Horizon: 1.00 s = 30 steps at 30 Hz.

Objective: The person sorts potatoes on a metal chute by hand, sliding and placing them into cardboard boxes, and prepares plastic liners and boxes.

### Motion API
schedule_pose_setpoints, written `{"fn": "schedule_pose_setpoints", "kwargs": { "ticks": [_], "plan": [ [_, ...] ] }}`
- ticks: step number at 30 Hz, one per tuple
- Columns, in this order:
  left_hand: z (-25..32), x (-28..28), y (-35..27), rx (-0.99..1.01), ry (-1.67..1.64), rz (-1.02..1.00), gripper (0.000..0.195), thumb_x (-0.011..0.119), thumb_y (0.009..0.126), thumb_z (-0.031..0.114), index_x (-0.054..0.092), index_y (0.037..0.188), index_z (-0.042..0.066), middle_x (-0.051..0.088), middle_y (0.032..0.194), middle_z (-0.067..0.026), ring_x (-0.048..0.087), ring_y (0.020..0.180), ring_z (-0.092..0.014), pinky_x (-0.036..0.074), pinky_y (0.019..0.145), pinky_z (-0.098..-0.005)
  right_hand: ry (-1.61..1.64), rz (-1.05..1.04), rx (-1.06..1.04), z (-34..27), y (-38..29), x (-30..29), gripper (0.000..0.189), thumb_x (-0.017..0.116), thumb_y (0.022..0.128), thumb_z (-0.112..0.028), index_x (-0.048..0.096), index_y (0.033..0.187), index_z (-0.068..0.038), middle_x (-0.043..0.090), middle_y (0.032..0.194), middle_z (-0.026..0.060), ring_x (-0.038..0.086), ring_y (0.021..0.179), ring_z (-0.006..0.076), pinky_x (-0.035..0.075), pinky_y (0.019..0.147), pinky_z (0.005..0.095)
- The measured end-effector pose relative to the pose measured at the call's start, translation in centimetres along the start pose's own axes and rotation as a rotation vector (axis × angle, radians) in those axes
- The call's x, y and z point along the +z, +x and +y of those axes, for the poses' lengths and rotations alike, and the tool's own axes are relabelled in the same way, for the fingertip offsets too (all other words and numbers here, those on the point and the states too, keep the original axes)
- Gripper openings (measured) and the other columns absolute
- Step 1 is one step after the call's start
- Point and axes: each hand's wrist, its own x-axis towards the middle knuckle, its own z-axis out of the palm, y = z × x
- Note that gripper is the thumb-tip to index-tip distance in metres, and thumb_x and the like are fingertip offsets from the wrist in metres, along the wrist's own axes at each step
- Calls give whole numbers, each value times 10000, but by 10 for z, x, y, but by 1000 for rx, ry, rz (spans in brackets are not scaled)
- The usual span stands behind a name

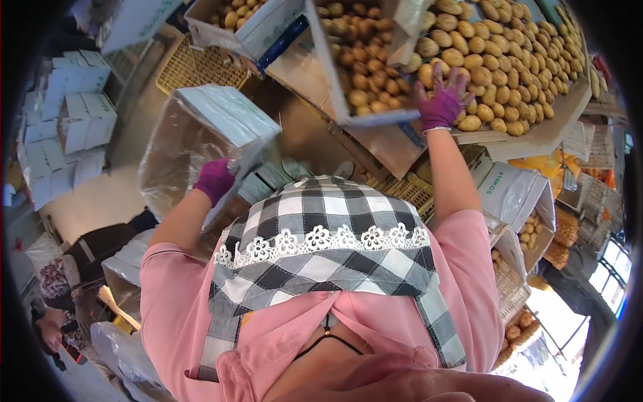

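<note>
My left hand (216,180), in a purple glove, grips the rim of a white cardboard box (236,113). A clear plastic liner (173,145) covers the inside of this box, which is tilted with its opening towards the left. My right hand (443,100), gloved in the same purple, lies with fingers spread on a heap of potatoes (502,65). Its thumb is close to the corner of a second cardboard box (341,100), partly filled with potatoes (371,75). Whether the thumb touches that box I cannot tell.
A potato-filled box (241,30) and a yellow plastic crate (201,65) stand ahead. White cartons (83,120) are stacked at left. An open potato carton (522,196) sits by my right arm. Another person (60,301) is at lower left. A wooden edge (537,125) borders the heap.
</note>
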Motion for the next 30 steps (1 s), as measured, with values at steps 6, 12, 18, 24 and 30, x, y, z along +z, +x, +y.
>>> {"fn": "schedule_pose_setpoints", "kwargs": {
  "ticks": [6,12,18,24,30],
  "plan": [
    [101,-49,-23,200,166,-87,366,576,834,392,633,922,41,642,846,-212,624,811,-375,486,755,-457,224,-94,1,-9,2,-65,622,478,837,-588,291,1404,-413,257,1501,79,174,1402,274,17,1071,642],
    [276,-27,10,612,199,-278,219,613,713,239,660,842,68,661,822,-170,647,793,-354,507,735,-447,519,-33,-31,-1,4,-80,632,578,808,-472,343,1386,-370,290,1473,131,212,1385,302,25,1065,656],
    [311,129,46,1095,457,-575,273,556,794,273,665,959,85,653,997,-154,622,947,-310,494,797,-419,511,-50,-49,-4,5,-78,635,585,805,-475,352,1385,-367,265,1487,104,189,1392,272,20,1065,644],
    [304,115,54,1088,86,-1027,317,517,855,267,627,1092,88,618,1092,-169,596,991,-330,470,851,-417,503,-38,-48,-1,4,-79,638,579,811,-463,343,1394,-358,255,1490,113,193,1390,274,28,1063,646],
    [259,-105,95,663,-23,529,348,639,741,341,571,956,75,545,854,-154,532,868,-327,450,731,-418,453,-32,-20,1,1,-76,650,583,800,-467,348,1396,-358,289,1472,113,212,1383,273,50,1064,644]
  ]
}}
